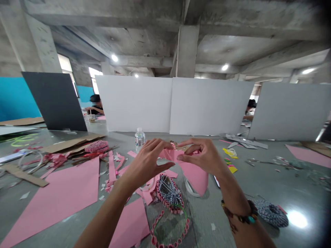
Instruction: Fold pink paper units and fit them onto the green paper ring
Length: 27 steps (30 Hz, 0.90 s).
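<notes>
My left hand (147, 165) and my right hand (201, 155) meet above the table, with fingertips pinching a small folded piece of pink paper (169, 154). A scrap of tan card (179, 146) shows at its top edge. Below my right hand stands a curved pink paper form (196, 178). Under my wrists lie a black-and-white striped woven piece edged with pink rolls (168, 193) and a ring of rolled pink paper (169, 230). A beaded bracelet (240, 215) circles my right wrist.
Pink sheets (62, 196) and scraps cover the grey table (207, 213). A water bottle (139, 139) stands behind my hands. A striped coil (271, 213) lies at right. White partitions (170, 105) stand at the back, with a co-worker (95, 105) at left.
</notes>
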### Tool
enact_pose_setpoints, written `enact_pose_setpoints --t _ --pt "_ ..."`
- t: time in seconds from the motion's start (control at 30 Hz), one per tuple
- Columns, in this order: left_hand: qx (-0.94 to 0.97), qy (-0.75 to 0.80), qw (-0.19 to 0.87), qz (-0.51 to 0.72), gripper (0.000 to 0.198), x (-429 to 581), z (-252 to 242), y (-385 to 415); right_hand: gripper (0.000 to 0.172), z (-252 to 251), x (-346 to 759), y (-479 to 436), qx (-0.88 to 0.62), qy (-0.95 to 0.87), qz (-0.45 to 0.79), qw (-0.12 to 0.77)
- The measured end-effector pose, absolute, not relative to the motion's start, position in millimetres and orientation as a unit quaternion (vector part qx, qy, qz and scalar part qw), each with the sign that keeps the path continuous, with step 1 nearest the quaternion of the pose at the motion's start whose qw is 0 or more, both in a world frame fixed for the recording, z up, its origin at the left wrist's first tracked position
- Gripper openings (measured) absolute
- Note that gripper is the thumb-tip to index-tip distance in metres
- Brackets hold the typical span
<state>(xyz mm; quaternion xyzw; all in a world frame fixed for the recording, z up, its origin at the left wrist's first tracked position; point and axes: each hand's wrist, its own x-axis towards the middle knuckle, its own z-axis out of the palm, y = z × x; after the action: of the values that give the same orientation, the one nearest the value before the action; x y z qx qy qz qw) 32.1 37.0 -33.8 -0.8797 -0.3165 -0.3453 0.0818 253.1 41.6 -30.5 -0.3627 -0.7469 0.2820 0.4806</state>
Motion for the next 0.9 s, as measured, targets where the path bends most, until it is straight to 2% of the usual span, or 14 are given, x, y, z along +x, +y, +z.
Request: enact_pose_setpoints --t 0.33,0.5,0.77,0.9 --pt "-0.877 -0.312 0.079 -0.358 0.025 33.6 -31.5 35.7 0.031 -31.5 252.8 44.0 -0.362 -0.742 0.278 0.491" --pt "-0.872 -0.335 0.065 -0.351 0.034 34.6 -31.0 33.0 0.031 -32.6 252.5 44.4 -0.353 -0.753 0.274 0.482" --pt "-0.872 -0.354 0.012 -0.337 0.034 36.7 -28.8 30.8 0.024 -37.1 250.4 48.0 -0.329 -0.787 0.266 0.450" --pt "-0.877 -0.352 0.002 -0.326 0.022 34.5 -27.6 31.9 0.030 -39.0 249.4 48.1 -0.315 -0.793 0.278 0.441"
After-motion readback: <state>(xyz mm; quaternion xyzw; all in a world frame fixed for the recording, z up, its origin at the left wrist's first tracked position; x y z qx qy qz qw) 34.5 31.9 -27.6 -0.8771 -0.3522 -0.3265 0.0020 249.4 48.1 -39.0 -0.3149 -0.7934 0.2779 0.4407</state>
